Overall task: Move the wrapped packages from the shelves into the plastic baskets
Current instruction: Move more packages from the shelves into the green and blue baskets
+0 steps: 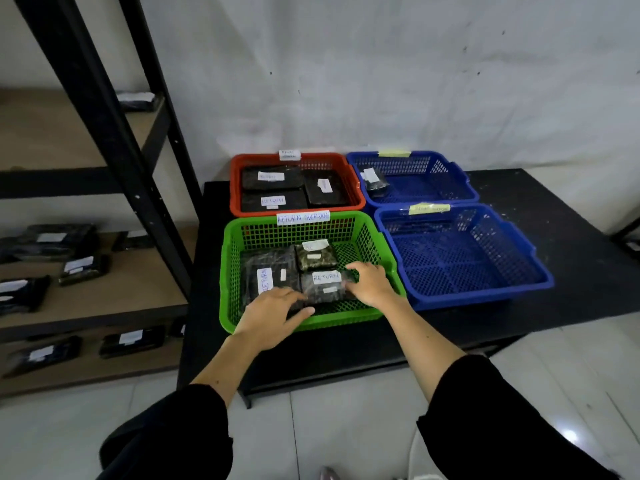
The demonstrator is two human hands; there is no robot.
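Pale floor tiles run under a low black table (519,323). Both hands, left hand (273,315) and right hand (370,284), close loosely on a dark film-wrapped package labelled RETURN (323,285), low inside the green plastic mesh basket (232,271). Released crooked, it could ride up on its neighbours. Beyond the grip, the far blue basket label (394,153) is unreadable.

The person wears a black top with loose sleeves (485,403) pushed up to about the elbow. Both forearms are bare. The left hand (273,315) and right hand (370,284) carry no gloves.
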